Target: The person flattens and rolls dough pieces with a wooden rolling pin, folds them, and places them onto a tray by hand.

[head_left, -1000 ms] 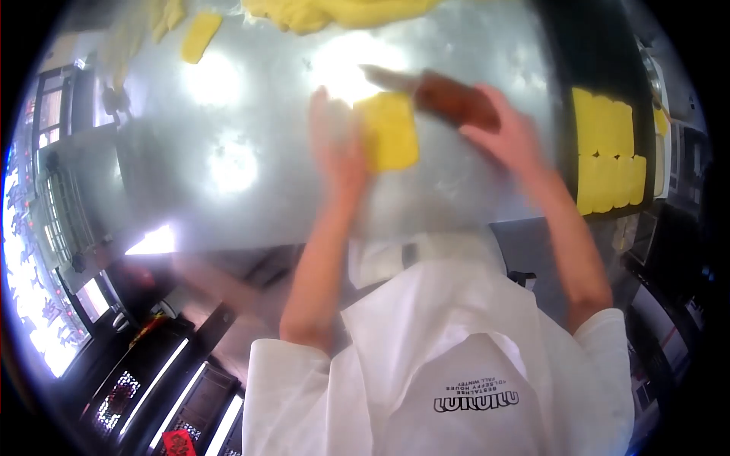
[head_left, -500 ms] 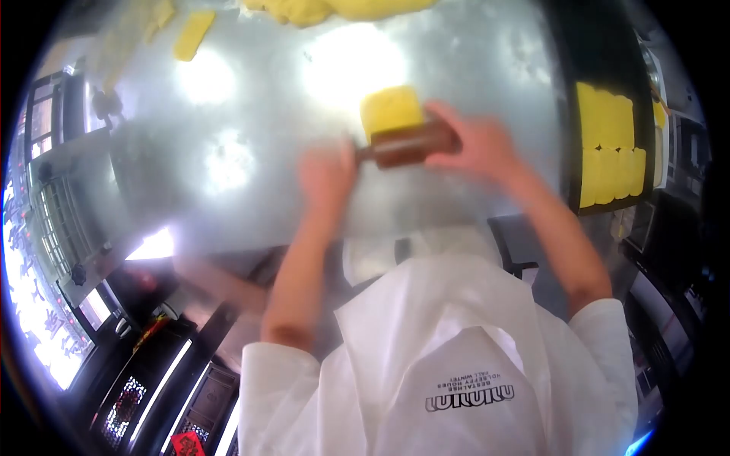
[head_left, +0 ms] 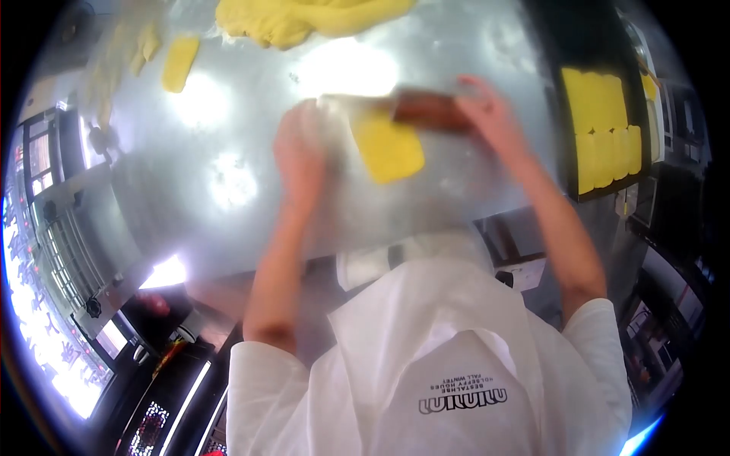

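A yellow piece of flattened dough (head_left: 389,150) lies on the metal worktop (head_left: 251,220). A brown rolling pin (head_left: 430,110), blurred by motion, crosses its far edge. My right hand (head_left: 490,118) grips the pin's right end, with a finger lifted. My left hand (head_left: 300,148) is left of the dough, near the blurred left end of the pin; its fingers are smeared, and whether they hold the handle cannot be made out.
A large mass of yellow dough (head_left: 304,19) sits at the far edge of the worktop. A small dough strip (head_left: 180,64) lies at the far left. Several flat yellow pieces rest on a dark tray (head_left: 563,137) at the right.
The rolling pin has moved away from me, from the dough's near edge to its far edge, and both hands moved with it. The dough piece now lies at a different angle and looks longer.
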